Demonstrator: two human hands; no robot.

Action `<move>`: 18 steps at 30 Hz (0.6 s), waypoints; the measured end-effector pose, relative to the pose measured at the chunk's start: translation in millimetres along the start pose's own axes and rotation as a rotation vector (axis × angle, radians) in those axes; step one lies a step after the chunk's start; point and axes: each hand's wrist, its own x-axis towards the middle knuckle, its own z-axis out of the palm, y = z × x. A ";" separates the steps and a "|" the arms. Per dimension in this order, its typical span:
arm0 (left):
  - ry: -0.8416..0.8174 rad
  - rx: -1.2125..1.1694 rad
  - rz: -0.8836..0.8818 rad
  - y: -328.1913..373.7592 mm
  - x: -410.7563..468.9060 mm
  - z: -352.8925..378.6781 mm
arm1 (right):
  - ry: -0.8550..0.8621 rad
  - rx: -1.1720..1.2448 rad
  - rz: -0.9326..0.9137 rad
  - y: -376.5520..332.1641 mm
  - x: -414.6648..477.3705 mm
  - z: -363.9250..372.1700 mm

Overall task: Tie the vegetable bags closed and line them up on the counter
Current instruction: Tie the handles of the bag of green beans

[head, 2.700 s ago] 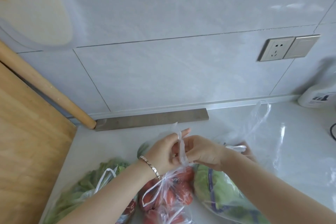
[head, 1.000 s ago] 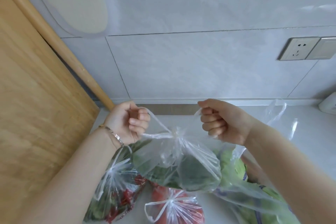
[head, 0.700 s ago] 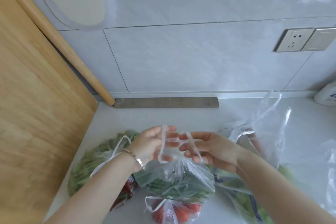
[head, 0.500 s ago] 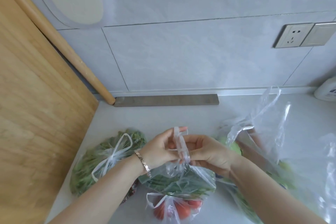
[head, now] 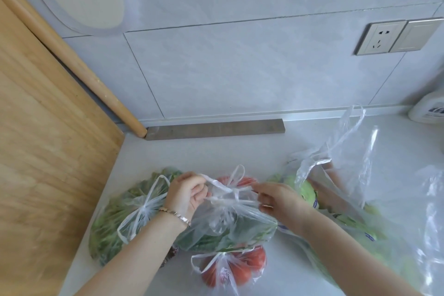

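A clear bag of dark green vegetables (head: 228, 230) hangs just above the counter (head: 240, 151) between my hands. My left hand (head: 187, 192) grips its left handle strip, and my right hand (head: 278, 202) pinches the right strip; a knot sits between them. A tied bag of leafy greens (head: 120, 216) lies to the left. A tied bag of tomatoes (head: 233, 267) lies below. Another tomato bag (head: 242, 180) shows behind the knot. An open bag of lettuce (head: 336, 199) lies to the right.
A wooden cutting board (head: 48, 163) leans at the left with a rolling pin (head: 79, 69) behind it. A grey strip (head: 213, 129) lies along the tiled wall. A white bottle (head: 430, 108) stands at the far right, under a wall socket (head: 382, 37).
My hands, together at the bag's neck half a second ago, have drawn apart sideways, pulling the handle strips tight into a knot. The view has tilted down a little.
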 end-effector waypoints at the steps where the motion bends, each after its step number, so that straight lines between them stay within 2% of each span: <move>1: -0.077 0.177 0.053 2.6 -3.7 -1.5 | -0.021 0.178 0.027 0.6 3.9 0.0; 3: -0.275 0.732 0.144 10.5 -8.7 -3.8 | -0.068 0.420 0.060 0.1 10.3 0.7; 4: -0.361 0.975 0.162 13.2 -10.1 -3.0 | -0.081 0.465 0.069 -0.4 13.5 1.8; 6: -0.442 1.280 0.286 15.7 -12.1 -0.3 | -0.063 0.386 0.070 -0.6 20.0 6.9; 9: -0.413 1.324 0.586 9.8 -15.3 1.5 | 0.077 0.237 0.070 -2.0 36.4 10.9; 11: -0.494 1.388 0.774 0.6 -15.0 -7.2 | 0.207 0.219 0.060 -7.4 47.1 5.9; 12: -0.569 1.440 0.807 -2.2 -16.9 -13.4 | 0.260 0.202 0.048 -9.8 52.2 3.3; 15: -0.660 1.504 0.715 -5.9 -16.7 -40.5 | 0.296 0.134 0.036 -6.3 58.8 5.0; 16: -0.611 1.447 0.623 -5.2 -13.0 -48.5 | 0.280 0.119 0.043 -3.6 58.1 8.1; 18: -0.365 1.307 0.459 -4.3 -1.8 -54.7 | 0.250 0.040 0.035 0.9 58.0 12.9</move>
